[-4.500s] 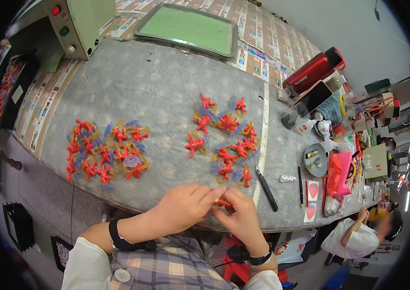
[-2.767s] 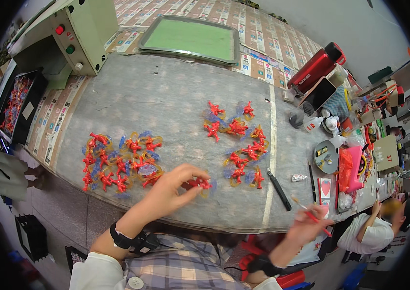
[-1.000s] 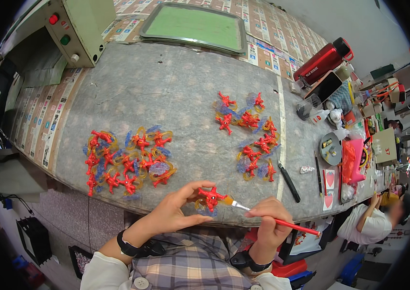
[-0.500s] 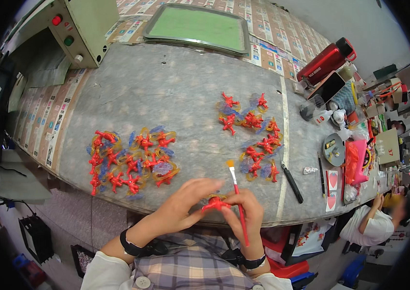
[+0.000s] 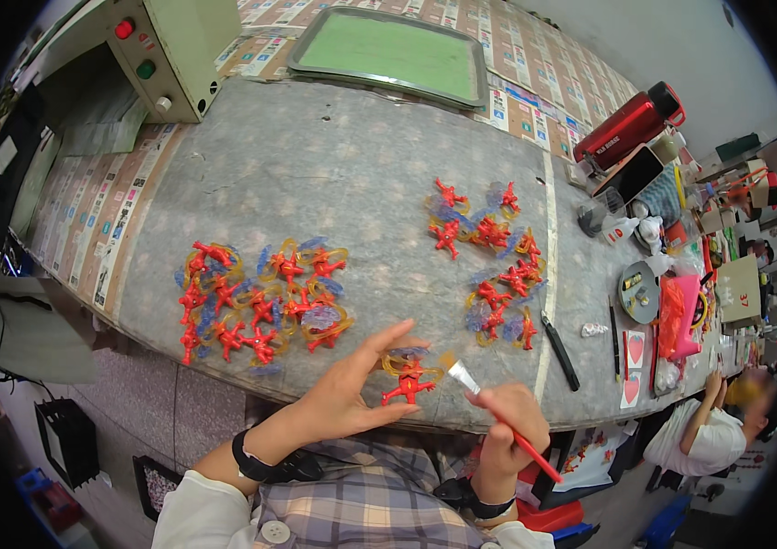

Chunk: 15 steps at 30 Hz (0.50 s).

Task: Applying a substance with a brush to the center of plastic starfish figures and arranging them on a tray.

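Observation:
A small red toy figure (image 5: 407,388) with yellow and blue translucent parts is between the thumb and fingers of my left hand (image 5: 345,395), close to the table's front edge. That hand curves round the figure, the thumb below it and the fingers above. My right hand (image 5: 509,428) is closed on a paintbrush (image 5: 464,377) with a red handle and a pale metal collar. The brush's yellowish bristles point toward the figure's right side; whether they touch it I cannot tell. Similar figures lie in a left group (image 5: 261,307) and a right group (image 5: 494,297).
A green-lined metal tray (image 5: 388,57) lies at the back, beside a machine with buttons (image 5: 166,59). On the right are a black pen-like tool (image 5: 560,351), a round grey dish (image 5: 637,293), a red flask (image 5: 628,126) and clutter. A co-worker (image 5: 712,430) sits at far right.
My right hand has moved right, away from the figure, and the brush now tilts with its bristles toward the figure. My left hand stays at the figure. The whole view has shifted slightly.

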{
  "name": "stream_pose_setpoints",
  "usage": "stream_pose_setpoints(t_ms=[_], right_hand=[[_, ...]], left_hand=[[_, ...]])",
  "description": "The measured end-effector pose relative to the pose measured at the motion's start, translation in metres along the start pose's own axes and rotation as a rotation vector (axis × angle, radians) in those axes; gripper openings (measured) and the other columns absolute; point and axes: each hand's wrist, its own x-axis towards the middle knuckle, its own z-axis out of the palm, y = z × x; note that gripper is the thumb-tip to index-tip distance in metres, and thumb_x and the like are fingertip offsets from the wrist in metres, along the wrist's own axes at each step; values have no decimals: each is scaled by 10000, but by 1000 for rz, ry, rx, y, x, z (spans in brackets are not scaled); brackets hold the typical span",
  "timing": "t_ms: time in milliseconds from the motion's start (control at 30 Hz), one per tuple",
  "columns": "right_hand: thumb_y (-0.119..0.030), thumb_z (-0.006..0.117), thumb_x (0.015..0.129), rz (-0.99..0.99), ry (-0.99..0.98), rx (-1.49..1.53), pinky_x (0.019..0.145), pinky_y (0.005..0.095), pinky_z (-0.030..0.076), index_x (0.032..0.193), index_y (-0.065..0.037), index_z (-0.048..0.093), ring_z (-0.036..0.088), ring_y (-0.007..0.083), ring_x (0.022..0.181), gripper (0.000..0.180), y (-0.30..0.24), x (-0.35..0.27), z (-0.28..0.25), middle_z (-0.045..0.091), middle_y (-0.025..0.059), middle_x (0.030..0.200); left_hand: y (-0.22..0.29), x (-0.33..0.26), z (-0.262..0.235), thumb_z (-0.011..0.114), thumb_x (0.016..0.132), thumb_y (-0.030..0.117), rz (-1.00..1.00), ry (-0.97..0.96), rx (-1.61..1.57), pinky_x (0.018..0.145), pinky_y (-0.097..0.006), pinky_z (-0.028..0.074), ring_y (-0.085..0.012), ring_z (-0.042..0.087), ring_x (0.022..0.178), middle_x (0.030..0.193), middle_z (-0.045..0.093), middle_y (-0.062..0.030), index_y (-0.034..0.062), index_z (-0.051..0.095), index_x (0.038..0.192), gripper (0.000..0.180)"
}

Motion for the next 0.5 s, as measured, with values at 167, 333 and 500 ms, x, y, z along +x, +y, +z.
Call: stream_pose_setpoints(t_ms=[167, 333, 500], right_hand=[[-207, 664, 811, -83, -143, -124, 580, 300, 478, 827, -57, 677, 623, 225, 657, 151, -7, 8, 6, 665, 86, 768], [-162, 679, 788, -105, -82, -83, 556, 305, 471, 809, -57, 657, 612, 226, 624, 109, -7, 9, 3, 647, 73, 736], [-164, 672, 797, -101, -126, -206, 543, 308, 454, 798, -66, 652, 602, 225, 605, 100, 2, 11, 4, 645, 68, 729]], left_hand=[[-3, 1, 4, 739, 737, 97, -11, 34, 124, 998, -365, 383, -264, 490, 1189, 1278, 506, -138, 65, 239, 1398, 829], [-5, 0, 7, 746, 727, 128, 27, 73, 212, 992, -374, 380, -283, 502, 1165, 1262, 532, -111, 55, 274, 1376, 805], [-5, 0, 8, 750, 712, 101, 117, 111, 305, 960, -375, 401, -279, 526, 1121, 1252, 540, -102, 50, 298, 1356, 788]])
